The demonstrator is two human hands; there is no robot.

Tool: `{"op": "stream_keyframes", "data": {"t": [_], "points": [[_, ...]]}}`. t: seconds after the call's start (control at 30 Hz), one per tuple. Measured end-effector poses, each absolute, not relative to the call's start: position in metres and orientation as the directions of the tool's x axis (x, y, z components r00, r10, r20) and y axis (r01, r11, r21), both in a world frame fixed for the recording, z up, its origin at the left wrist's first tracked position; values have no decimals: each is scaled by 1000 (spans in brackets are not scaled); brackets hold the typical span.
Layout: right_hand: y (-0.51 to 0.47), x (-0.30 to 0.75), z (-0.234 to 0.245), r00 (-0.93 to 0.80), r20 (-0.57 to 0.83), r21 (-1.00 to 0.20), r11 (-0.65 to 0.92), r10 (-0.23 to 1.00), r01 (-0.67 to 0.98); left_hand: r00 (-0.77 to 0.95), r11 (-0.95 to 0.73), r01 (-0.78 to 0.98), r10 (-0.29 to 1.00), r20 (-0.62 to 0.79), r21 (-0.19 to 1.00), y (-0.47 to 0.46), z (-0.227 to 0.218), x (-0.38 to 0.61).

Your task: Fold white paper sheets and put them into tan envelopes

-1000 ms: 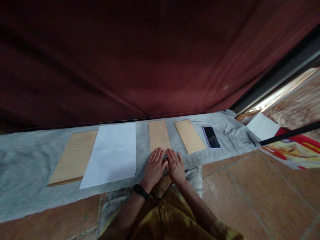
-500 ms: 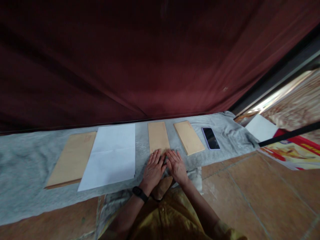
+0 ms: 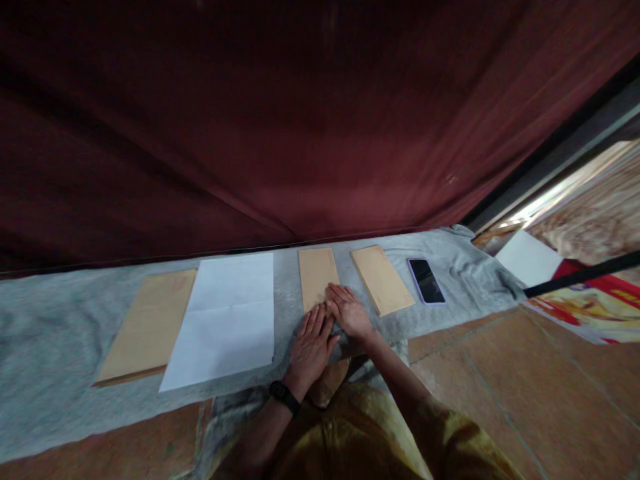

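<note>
A tan paper envelope lies on the grey cloth in front of me, its near end partly under my hands. My left hand rests flat at the envelope's near edge, fingers stretched out, with a dark band on the wrist. Palm down, my right hand lies over the envelope's near right corner with its fingers extended. The fingertips of both hands come close together. To the right is a second tan stack of envelopes. On the left, white paper sheets overlap a larger pile of tan envelopes.
A phone lies right of the envelopes on the grey cloth. Behind hangs a dark red curtain. A dark bar and a colourful printed box are at the far right, above the tiled floor.
My right hand has moved up and slightly left onto the envelope. My left hand has shifted slightly down in view. The whole view has tilted a little.
</note>
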State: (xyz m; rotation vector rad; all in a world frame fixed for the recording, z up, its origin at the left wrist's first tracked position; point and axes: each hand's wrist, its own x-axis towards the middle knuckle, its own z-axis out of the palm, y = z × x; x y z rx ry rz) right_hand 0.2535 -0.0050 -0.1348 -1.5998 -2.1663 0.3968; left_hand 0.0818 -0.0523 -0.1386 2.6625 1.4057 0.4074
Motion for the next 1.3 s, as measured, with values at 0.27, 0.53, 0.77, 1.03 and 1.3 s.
{"op": "stream_keyframes", "data": {"t": [0.27, 0.53, 0.77, 1.03, 1.3], "points": [[42, 251, -141, -263, 206, -345, 321, 943, 882, 533, -563, 810, 823, 198, 162, -53, -140, 82], [84, 249, -143, -218, 247, -294, 287, 944, 912, 538, -568, 811, 818, 205, 138, -53, -143, 81], [73, 243, -144, -198, 247, -285, 266, 949, 921, 531, -564, 810, 821, 209, 160, -53, -141, 82], [-15, 248, -145, -272, 224, -311, 333, 936, 890, 534, -560, 811, 827, 177, 168, -53, -144, 83], [-70, 254, -146, -270, 238, -316, 337, 933, 887, 546, -569, 811, 820, 170, 138, -54, -142, 81]]}}
